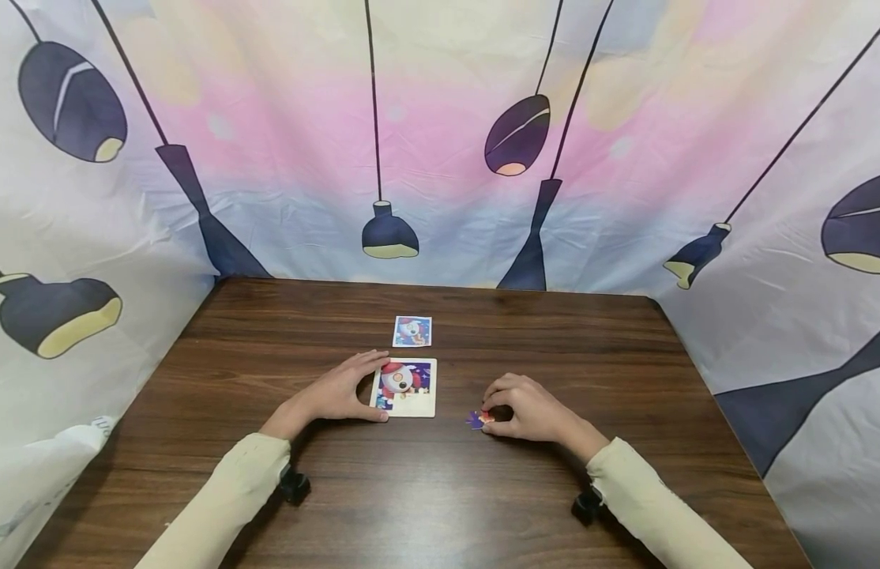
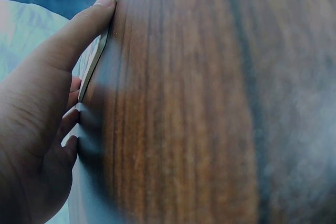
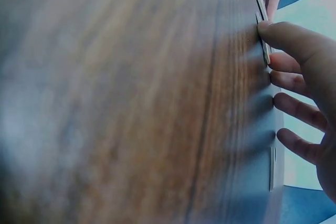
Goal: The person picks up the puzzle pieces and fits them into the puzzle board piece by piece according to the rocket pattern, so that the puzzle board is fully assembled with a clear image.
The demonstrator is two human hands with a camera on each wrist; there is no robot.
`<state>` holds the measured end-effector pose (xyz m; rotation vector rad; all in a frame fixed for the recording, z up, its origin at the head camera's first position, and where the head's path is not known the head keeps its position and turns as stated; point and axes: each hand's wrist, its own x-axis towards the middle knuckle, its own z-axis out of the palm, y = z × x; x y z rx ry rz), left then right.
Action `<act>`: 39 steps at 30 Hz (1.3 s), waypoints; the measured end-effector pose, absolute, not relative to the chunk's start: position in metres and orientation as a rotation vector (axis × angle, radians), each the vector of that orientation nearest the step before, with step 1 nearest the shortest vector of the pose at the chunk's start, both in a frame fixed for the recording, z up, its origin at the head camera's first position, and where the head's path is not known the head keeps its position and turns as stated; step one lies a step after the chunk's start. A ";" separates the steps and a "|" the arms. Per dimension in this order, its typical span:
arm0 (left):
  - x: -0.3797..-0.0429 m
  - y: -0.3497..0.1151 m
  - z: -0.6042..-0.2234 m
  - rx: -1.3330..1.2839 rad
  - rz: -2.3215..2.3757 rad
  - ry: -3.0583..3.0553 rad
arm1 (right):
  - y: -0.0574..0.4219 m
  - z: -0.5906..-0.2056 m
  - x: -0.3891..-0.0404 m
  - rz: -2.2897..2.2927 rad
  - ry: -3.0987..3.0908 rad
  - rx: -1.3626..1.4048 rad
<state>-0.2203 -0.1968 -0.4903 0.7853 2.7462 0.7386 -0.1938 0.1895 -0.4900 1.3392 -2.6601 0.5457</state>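
A square jigsaw puzzle board (image 1: 415,405) with a white rim lies on the table; its picture shows a cartoon character with red ears, and a pale bare patch fills its lower part. My left hand (image 1: 344,387) holds the board at its left side, thumb at the lower edge and fingers at the upper. To the right of the board, my right hand (image 1: 528,407) pinches a purple and orange puzzle piece (image 1: 474,420) low over the table, thumb and fingertips hiding part of it. In the right wrist view, the thumb touches the piece's thin edge (image 3: 263,45).
A small picture card (image 1: 412,331) with a similar character lies just behind the board. The brown wooden table (image 1: 426,490) ends at a printed cloth backdrop (image 1: 440,142). In the right wrist view, another thin flat thing (image 3: 272,169) lies by the little finger.
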 end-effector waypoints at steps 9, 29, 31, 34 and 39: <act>-0.220 -0.197 -0.489 0.781 0.736 2.743 | 0.186 -0.485 -0.195 0.537 -2.656 1.307; -0.219 -0.197 -0.487 0.783 0.723 2.736 | 0.122 -0.481 -0.204 0.559 -2.685 1.132; -0.218 -0.197 -0.487 0.783 0.722 2.739 | 0.114 -0.479 -0.205 0.553 -2.682 1.138; -0.219 -0.197 -0.488 0.778 0.718 2.740 | 0.101 -0.478 -0.208 0.532 -2.683 1.149; -0.220 -0.197 -0.490 0.790 0.718 2.740 | 0.081 -0.475 -0.210 0.515 -2.682 1.171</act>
